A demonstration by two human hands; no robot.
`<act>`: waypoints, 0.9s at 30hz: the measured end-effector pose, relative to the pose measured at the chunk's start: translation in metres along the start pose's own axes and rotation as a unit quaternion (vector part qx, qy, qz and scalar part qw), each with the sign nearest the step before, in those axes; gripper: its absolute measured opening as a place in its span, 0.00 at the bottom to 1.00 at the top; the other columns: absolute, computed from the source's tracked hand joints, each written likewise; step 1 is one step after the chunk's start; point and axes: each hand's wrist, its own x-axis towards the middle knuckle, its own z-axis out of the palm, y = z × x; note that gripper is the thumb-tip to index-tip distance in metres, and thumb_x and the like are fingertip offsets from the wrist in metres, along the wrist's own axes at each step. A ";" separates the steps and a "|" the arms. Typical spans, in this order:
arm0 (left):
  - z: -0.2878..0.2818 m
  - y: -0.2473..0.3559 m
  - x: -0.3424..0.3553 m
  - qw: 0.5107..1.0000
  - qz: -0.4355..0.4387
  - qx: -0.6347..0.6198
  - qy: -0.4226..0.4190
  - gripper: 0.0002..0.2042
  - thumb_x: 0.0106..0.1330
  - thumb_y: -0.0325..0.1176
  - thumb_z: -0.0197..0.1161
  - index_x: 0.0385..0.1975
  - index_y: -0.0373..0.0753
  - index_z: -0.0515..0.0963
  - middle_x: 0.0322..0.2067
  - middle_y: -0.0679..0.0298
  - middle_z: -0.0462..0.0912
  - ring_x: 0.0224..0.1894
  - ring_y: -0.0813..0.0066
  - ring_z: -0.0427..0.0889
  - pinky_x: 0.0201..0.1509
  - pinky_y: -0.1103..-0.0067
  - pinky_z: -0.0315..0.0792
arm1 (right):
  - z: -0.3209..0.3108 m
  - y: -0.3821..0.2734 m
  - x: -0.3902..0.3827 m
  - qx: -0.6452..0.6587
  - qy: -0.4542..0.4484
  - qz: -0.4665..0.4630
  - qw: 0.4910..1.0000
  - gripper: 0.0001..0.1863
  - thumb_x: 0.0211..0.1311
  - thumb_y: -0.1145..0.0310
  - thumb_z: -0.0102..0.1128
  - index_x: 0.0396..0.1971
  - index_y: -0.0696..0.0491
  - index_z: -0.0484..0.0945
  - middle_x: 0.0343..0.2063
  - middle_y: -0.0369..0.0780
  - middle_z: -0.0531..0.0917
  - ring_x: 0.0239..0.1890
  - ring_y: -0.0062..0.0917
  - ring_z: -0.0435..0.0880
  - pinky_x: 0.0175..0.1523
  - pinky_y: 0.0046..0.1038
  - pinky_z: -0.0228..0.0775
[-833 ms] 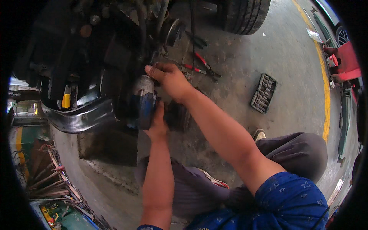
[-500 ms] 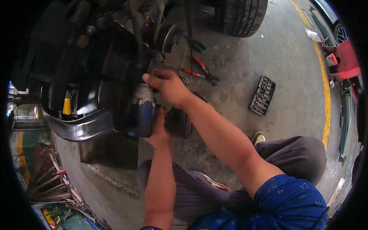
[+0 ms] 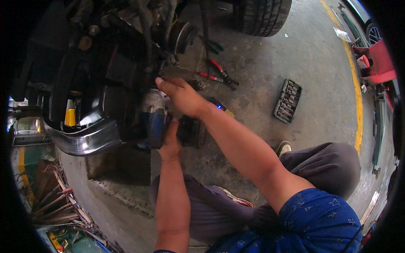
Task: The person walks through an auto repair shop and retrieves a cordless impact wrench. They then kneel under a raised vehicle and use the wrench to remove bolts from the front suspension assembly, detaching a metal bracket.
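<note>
My left hand (image 3: pixel 170 142) is wrapped round the handle of a blue and silver impact wrench (image 3: pixel 156 120), pointed up into the dark underside of a vehicle (image 3: pixel 126 63). A dark block (image 3: pixel 190 131), maybe its battery, shows to the right of that hand. By the wrench's silver nose, my right hand (image 3: pixel 182 96) is closed, thumb forward among the dark parts. What its fingers hold is hidden behind the hand. Just left of the wrench hangs a shiny black curved panel (image 3: pixel 86 139).
Red-handled pliers (image 3: pixel 217 76) and dark-handled pliers (image 3: pixel 212 45) lie on the concrete. Farther right is a socket case (image 3: pixel 288 101). A tyre (image 3: pixel 265 17) stands at the top. Sticks and scrap (image 3: pixel 57 194) lie lower left. A small blue light (image 3: pixel 220 106) glows beside my right forearm.
Both hands and the wrench have shifted slightly left in the view, as has much of the scene. A small blue light now shows beside my right forearm. Both grips look the same.
</note>
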 end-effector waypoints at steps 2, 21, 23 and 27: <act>-0.005 -0.006 0.002 0.980 0.124 0.154 -0.015 0.18 0.60 0.22 0.66 0.51 0.38 0.77 0.47 0.63 0.81 0.50 0.67 0.79 0.57 0.69 0.73 | 0.002 -0.005 -0.004 0.010 0.004 0.001 1.000 0.34 0.72 0.45 0.53 0.56 0.66 0.74 0.51 0.47 0.81 0.55 0.30 0.76 0.62 0.30 0.64; -0.007 0.000 -0.004 0.998 -0.037 -0.052 0.005 0.20 0.58 0.18 0.65 0.53 0.36 0.77 0.50 0.62 0.80 0.53 0.66 0.79 0.59 0.71 0.73 | 0.014 0.008 0.012 0.174 0.019 -0.016 0.984 0.30 0.69 0.50 0.59 0.56 0.63 0.76 0.50 0.44 0.82 0.53 0.28 0.76 0.60 0.30 0.65; -0.003 0.005 -0.007 1.000 0.002 -0.025 -0.007 0.22 0.57 0.18 0.65 0.54 0.37 0.76 0.50 0.62 0.80 0.53 0.66 0.79 0.60 0.70 0.73 | 0.013 0.006 0.010 0.159 0.005 -0.025 0.987 0.31 0.68 0.50 0.59 0.57 0.63 0.74 0.51 0.45 0.81 0.53 0.29 0.77 0.58 0.29 0.66; -0.013 -0.002 -0.014 0.999 0.026 0.035 -0.014 0.21 0.59 0.21 0.63 0.54 0.36 0.76 0.48 0.62 0.80 0.49 0.67 0.79 0.56 0.71 0.73 | 0.015 0.009 0.001 0.109 0.080 -0.008 0.991 0.31 0.68 0.50 0.59 0.57 0.63 0.73 0.51 0.46 0.81 0.49 0.29 0.79 0.55 0.28 0.69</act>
